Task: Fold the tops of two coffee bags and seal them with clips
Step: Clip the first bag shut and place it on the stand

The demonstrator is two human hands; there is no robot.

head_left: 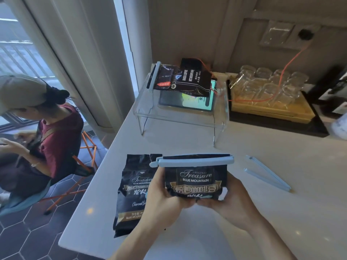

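I hold a black coffee bag [196, 180] upright above the white counter, my left hand [163, 201] on its left side and my right hand [231, 199] under its right side. Its top is folded over and a light blue clip [195, 161] is clamped across the fold. A second black coffee bag [134, 192] lies flat on the counter to the left, partly behind my left hand, its top unfolded. Another light blue clip [267, 173] lies spread apart on the counter to the right.
A clear acrylic stand [180, 117] at the back carries a third clipped bag [185, 79] over a lit tablet [197, 102]. Glass cups sit on a yellow tray [270, 109] at back right. A seated person [43, 132] is left of the counter edge.
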